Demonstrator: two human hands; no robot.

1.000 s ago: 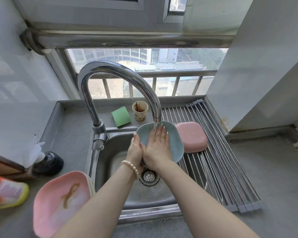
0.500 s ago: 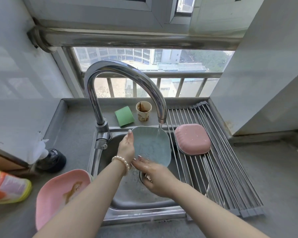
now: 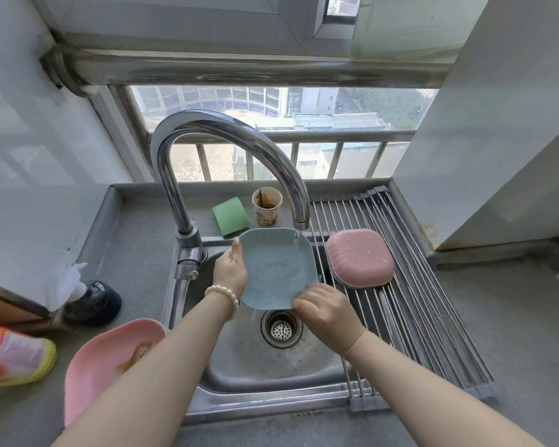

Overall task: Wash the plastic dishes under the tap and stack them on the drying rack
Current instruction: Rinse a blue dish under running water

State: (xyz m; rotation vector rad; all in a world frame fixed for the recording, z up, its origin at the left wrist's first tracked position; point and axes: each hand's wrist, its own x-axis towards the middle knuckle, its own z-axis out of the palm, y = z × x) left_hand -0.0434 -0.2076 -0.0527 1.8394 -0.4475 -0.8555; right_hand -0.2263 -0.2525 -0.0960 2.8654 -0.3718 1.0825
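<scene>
Both hands [image 3: 229,269] w/ blue plate [image 3: 276,269], now upright.

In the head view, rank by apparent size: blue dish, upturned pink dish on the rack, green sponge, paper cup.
1-2. Blue dish and upturned pink dish: look alike; blue is tilted and held nearer, so unranked.
3-4. Green sponge and paper cup: close, unranked.

The sink [image 3: 246,366] basin is obstructed in its upper half by a tilted blue dish [image 3: 275,272], gripped at its left edge by the left hand [image 3: 229,272] and at its lower right corner by the right hand [image 3: 323,312]. The tap [image 3: 226,150] arches overhead. Open basin shows around the drain [image 3: 281,329]. On the drying rack [image 3: 417,301], an overturned pink dish [image 3: 360,258] occupies the far part; the near bars lie bare.
</scene>
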